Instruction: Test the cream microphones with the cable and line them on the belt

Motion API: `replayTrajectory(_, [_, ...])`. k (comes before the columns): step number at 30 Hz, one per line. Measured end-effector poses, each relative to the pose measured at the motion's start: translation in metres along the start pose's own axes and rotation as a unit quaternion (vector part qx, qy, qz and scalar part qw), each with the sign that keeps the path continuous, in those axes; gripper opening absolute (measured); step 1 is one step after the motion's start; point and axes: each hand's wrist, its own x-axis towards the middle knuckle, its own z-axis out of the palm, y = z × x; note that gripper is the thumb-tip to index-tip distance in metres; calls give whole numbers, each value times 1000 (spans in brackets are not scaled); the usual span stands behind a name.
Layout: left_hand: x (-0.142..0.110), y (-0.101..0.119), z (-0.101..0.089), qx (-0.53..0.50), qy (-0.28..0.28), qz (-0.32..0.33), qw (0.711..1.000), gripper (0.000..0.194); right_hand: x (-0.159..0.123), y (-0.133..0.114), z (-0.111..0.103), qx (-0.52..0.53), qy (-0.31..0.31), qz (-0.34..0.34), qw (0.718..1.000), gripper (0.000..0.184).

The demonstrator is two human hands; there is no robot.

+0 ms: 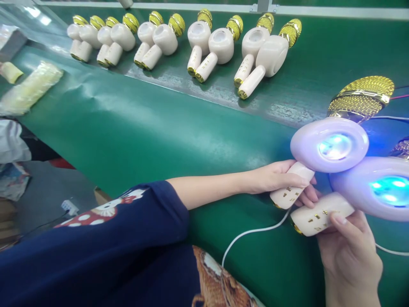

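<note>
At the right of the head view, my left hand [281, 177] wraps round the handle of a cream karaoke microphone [298, 138] with a gold mesh head; blue light glows in its round body. Just below and to the right, my right hand [351, 243] grips the handle of a second microphone [322, 215], thumb close to its gold buttons. This one also glows blue, and its head is partly cut off by the frame edge. The two round bodies touch or overlap. A white cable [246, 233] runs from near the handles down toward my clothing.
Several similar unlit microphones [220, 44] lie in pairs along the back of the green work surface [153, 123]. A plastic-wrapped bundle [35, 87] sits at the far left. Part of another person's clothing [12, 140] shows at the left edge. A power strip [69, 207] lies below.
</note>
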Motion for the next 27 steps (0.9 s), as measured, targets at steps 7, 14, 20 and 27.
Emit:
replayTrajectory(7, [3, 4, -4, -105, -59, -53, 991, 36, 0, 0, -7, 3, -15, -6, 1000, 39])
replayTrajectory(14, [2, 13, -1, -163, -41, -120, 979, 31, 5, 1, -10, 43, 6, 38, 998, 49])
replayTrajectory(20, [5, 18, 5, -165, -45, -105, 980, 38, -8, -20, -10, 49, 27, 63, 996, 42])
replayTrajectory(27, [11, 28, 14, -182, 4, -92, 979, 44, -8, -24, -3, 121, 21, 82, 989, 66])
